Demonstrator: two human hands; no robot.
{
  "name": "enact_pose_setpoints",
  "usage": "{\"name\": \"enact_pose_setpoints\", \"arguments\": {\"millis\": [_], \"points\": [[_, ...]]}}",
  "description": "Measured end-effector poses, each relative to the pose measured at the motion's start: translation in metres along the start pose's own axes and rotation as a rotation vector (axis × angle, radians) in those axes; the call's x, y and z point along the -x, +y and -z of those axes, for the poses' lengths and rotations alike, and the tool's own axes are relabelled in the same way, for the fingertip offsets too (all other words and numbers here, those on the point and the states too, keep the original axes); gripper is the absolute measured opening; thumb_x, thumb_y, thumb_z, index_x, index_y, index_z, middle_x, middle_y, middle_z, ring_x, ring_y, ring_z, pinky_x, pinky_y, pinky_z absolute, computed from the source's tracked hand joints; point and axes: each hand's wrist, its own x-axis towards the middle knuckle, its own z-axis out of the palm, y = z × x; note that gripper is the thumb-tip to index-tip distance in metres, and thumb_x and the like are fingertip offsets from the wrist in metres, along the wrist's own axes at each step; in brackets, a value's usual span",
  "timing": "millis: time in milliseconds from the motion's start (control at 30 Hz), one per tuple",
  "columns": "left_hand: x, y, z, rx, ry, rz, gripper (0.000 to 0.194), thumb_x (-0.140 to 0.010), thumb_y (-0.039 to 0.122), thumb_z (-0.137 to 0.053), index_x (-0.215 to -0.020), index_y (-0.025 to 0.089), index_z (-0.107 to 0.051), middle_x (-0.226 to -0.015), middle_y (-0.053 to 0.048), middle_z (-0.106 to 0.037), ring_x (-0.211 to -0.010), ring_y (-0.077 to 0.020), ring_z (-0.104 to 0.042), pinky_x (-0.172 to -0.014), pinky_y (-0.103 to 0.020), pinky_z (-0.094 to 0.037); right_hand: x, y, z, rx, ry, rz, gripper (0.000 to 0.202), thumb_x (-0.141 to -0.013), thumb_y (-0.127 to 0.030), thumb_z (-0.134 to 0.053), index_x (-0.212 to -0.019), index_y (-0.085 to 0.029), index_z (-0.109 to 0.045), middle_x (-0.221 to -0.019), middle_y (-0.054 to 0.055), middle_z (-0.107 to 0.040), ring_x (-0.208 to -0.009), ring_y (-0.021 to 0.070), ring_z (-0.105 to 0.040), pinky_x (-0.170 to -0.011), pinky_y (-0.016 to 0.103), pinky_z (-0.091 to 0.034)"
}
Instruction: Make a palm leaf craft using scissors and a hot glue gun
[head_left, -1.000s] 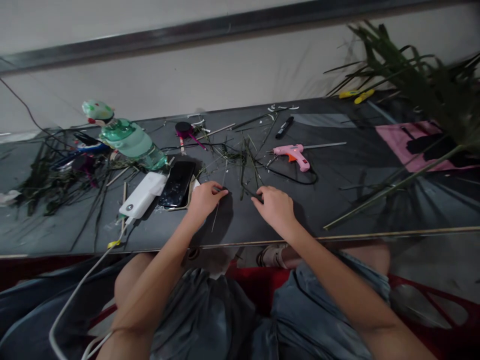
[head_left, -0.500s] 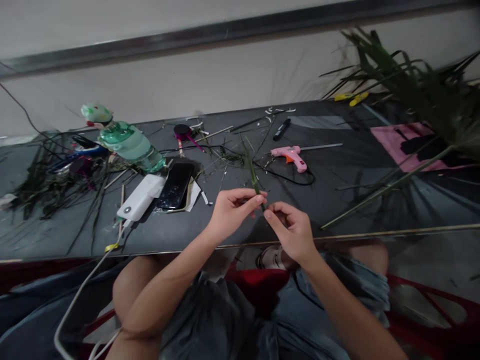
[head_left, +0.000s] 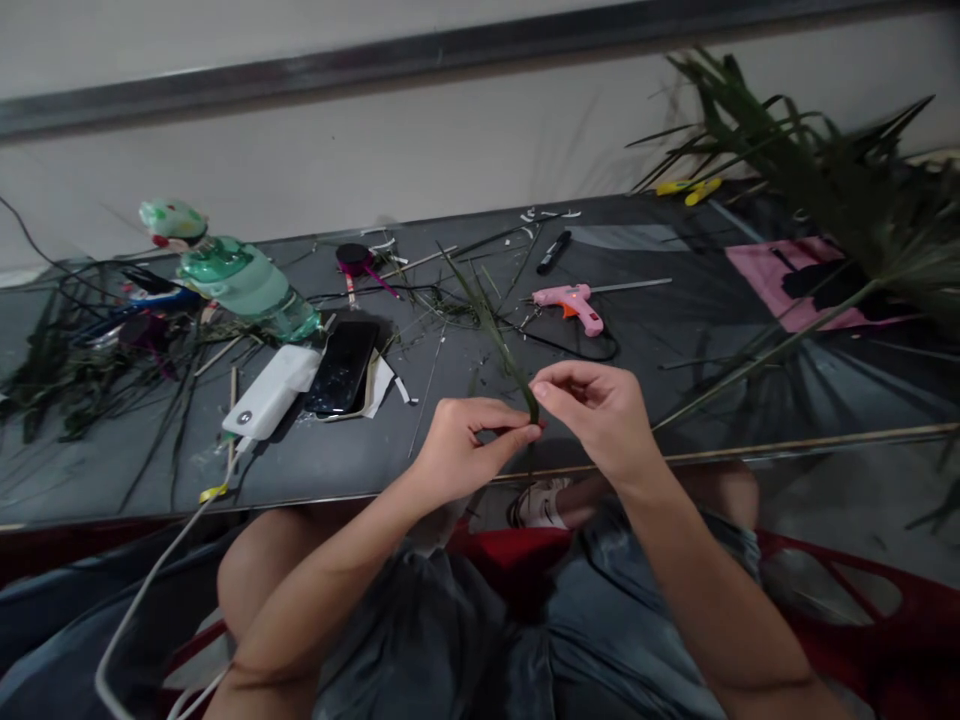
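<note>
A long, narrow green leaf strip [head_left: 491, 328] slants up and away over the table, bent near its lower end. My left hand [head_left: 480, 440] pinches that lower end between thumb and fingers, close to the table's front edge. Just above, my right hand [head_left: 600, 405] has its fingers curled and its thumb and fingertips closed at the leaf's right edge. Its fingertips partly hide what they grip. Past the leaf lies a pink glue gun [head_left: 576, 303] with a glue stick out of its back.
To the left are a phone [head_left: 345, 365], a white power bank [head_left: 271, 393] with a cable, and a green bottle [head_left: 247, 285]. Leaf scraps [head_left: 97, 375] lie farther left. A large palm frond [head_left: 832, 190] and pink sheet [head_left: 761, 280] occupy the right; a black marker [head_left: 553, 252] lies behind.
My right hand has moved up along the leaf, and my left hand has come slightly lower. The leaf now leans farther left and bends near its lower end.
</note>
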Motion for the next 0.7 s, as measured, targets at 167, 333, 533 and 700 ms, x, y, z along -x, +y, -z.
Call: {"name": "enact_pose_setpoints", "arguments": {"millis": [167, 333, 533, 700], "points": [[-0.002, -0.01, 0.001, -0.026, -0.027, 0.045, 0.012, -0.081, 0.025, -0.07, -0.076, 0.02, -0.079, -0.072, -0.004, -0.075, -0.062, -0.0133, -0.066, -0.058, -0.022, -0.047, -0.01, 0.008, -0.001, -0.159, -0.127, -0.163, 0.022, -0.065, -0.036, -0.072, -0.068, -0.015, -0.068, -0.062, 0.001, -0.061, -0.053, 0.0068, -0.049, -0.05, 0.021, -0.04], [-0.007, -0.016, 0.002, 0.039, 0.021, 0.182, 0.019, -0.079, 0.032, -0.07, -0.083, 0.016, -0.079, -0.075, -0.005, -0.076, -0.059, -0.013, -0.064, -0.054, -0.021, -0.049, -0.014, 0.013, -0.004, -0.159, -0.078, -0.22, 0.026, -0.064, -0.039, -0.071, -0.066, -0.014, -0.064, -0.056, -0.002, -0.053, -0.047, 0.0041, -0.039, -0.043, 0.018, -0.031], [-0.015, -0.019, 0.008, 0.17, 0.274, 0.245, 0.024, -0.076, 0.037, -0.071, -0.08, 0.014, -0.076, -0.071, -0.006, -0.073, -0.055, -0.011, -0.06, -0.045, -0.019, -0.047, 0.002, 0.018, -0.019, 0.107, 0.113, 0.025, 0.016, -0.072, -0.03, -0.066, -0.071, -0.014, -0.067, -0.062, 0.0, -0.059, -0.056, 0.0075, -0.049, -0.052, 0.019, -0.039], [-0.016, -0.02, 0.014, 0.155, 0.276, 0.218, 0.015, -0.074, 0.028, -0.067, -0.066, 0.015, -0.067, -0.06, -0.001, -0.064, -0.049, -0.0067, -0.05, -0.045, -0.018, -0.041, -0.001, 0.017, -0.024, 0.16, 0.038, 0.05, 0.018, -0.074, -0.031, -0.065, -0.073, -0.014, -0.069, -0.062, 0.002, -0.061, -0.056, 0.0087, -0.05, -0.049, 0.02, -0.039]]}}
